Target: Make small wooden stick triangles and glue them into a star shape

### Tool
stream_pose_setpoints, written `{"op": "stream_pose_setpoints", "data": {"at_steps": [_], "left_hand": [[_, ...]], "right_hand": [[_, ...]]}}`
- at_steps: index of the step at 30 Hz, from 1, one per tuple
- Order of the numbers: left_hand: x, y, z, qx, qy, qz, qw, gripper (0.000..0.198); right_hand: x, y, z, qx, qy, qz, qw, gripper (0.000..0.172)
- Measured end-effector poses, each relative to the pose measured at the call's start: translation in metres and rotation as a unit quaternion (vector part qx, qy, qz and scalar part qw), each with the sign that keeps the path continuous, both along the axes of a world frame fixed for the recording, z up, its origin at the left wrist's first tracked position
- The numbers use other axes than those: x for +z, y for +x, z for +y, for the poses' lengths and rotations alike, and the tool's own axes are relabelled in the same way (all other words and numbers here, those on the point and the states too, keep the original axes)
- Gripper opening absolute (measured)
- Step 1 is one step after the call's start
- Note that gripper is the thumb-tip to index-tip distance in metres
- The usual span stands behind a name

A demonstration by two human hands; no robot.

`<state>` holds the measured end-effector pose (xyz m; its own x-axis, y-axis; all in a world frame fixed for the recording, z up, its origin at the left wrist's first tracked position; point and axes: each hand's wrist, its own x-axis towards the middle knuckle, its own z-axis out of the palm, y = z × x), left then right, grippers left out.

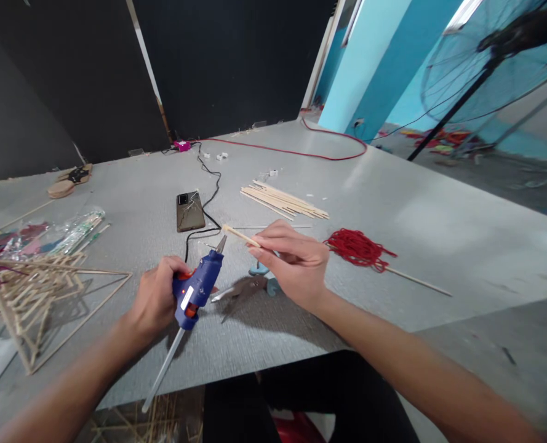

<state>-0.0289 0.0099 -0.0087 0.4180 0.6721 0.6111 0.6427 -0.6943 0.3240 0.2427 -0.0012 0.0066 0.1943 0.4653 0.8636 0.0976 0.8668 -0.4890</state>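
Watching from beside the table (416, 209), I see the left hand (157, 292) wrapped around a blue glue gun (203, 280), fingers near its orange-red trigger (185, 274); whether the trigger is squeezed, I cannot tell. The right hand (301, 261) pinches a short wooden stick (242, 236) between thumb and fingers, above the table and pointing leftward. Its far end sits right at the metal nozzle (221, 244), so close that I can't make out whether the two touch.

To do this well, I'd say, the pinch should be firm and set back from the heated end, much as it is here, since nozzle and melted glue could both burn. A gentle, even squeeze ought to leave a small bead instead of a blob, and a slight twist on pulling away should break any thread. Steadying both wrists would help, as neither seems to rest on anything.

The clear glue stick (162, 372) juts freely from the back of the gun, so that tail wants room to swing. The black cord (216, 184) runs past the phone (191, 211), and slack there matters. Scissors (245, 292) lie beneath the right hand, blades toward the gun; shifting them aside would be sensible. Beyond lies a spread of loose sticks (280, 200), with red yarn (359, 247) off to the right.
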Motion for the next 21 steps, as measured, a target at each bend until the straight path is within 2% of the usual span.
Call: {"op": "stream_pose_setpoints", "data": {"at_steps": [9, 16, 21], "left_hand": [[-0.0004, -0.0015, 0.0005, -0.018, 0.039, 0.009, 0.999, 0.048], [0.0060, 0.0032, -0.0002, -0.031, 0.068, -0.009, 0.997, 0.046], [0.0028, 0.0004, -0.0005, -0.045, 0.041, -0.026, 0.998, 0.046]], "right_hand": [[0.0001, -0.0004, -0.0009, -0.005, 0.019, -0.011, 1.000, 0.039], [0.0029, -0.0001, -0.0027, -0.004, 0.028, -0.012, 1.000, 0.032], [0.0047, 0.0004, -0.0035, 0.003, 0.047, -0.017, 0.999, 0.031]]}}
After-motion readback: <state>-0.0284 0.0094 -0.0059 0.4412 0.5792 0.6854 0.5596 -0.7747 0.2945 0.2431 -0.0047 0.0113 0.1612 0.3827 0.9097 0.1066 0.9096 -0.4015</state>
